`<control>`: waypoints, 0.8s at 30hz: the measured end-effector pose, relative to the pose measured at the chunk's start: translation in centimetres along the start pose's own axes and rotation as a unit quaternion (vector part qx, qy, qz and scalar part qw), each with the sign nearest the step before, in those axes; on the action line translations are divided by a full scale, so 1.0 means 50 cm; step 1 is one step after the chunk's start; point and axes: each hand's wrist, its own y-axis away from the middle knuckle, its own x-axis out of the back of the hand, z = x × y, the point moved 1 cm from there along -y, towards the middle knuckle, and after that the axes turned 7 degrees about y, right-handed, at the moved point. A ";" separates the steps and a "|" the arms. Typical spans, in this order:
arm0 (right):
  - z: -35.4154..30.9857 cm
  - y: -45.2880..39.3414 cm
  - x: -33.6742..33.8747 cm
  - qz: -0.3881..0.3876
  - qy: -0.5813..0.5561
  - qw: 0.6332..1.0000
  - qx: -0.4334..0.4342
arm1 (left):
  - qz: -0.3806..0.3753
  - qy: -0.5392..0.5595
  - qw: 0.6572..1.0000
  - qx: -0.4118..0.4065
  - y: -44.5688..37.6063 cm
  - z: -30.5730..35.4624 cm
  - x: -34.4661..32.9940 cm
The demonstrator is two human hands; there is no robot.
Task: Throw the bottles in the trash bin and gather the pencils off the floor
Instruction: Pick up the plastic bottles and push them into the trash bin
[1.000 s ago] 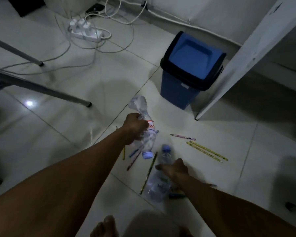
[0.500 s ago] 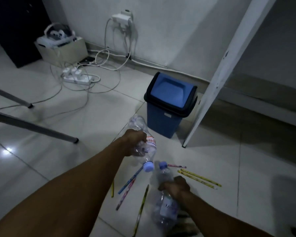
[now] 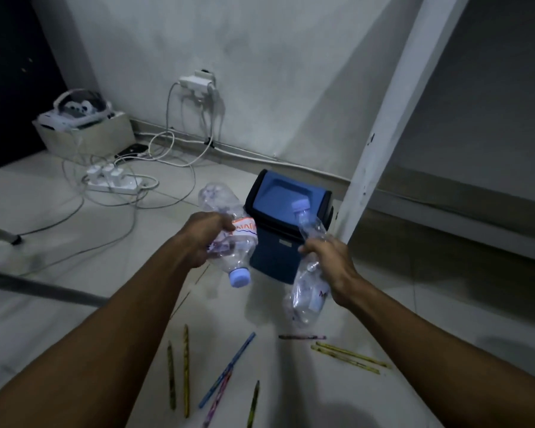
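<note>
Crinkled clear plastic bottles (image 3: 226,230) in hands (image 3: 203,239).

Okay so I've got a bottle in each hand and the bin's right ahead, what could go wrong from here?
1. The blue trash bin has its swing lid closed, and both the left hand and the right hand are full, so a tossed bottle may bounce off.
2. Pencils lie scattered on the floor underfoot; stepping forward could roll or snap one.
3. The left bottle looks crushed and could slip.
</note>
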 end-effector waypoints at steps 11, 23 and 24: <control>-0.121 -0.122 -0.033 0.161 0.115 0.963 0.184 | 0.055 0.147 0.988 -0.007 -0.085 0.003 0.052; -0.103 -0.189 -0.061 0.225 0.293 0.871 0.324 | -0.069 0.272 0.958 0.052 -0.136 -0.036 -0.001; -0.096 -0.192 -0.063 0.232 0.312 0.865 0.317 | -0.081 0.278 0.956 0.055 -0.140 -0.036 -0.007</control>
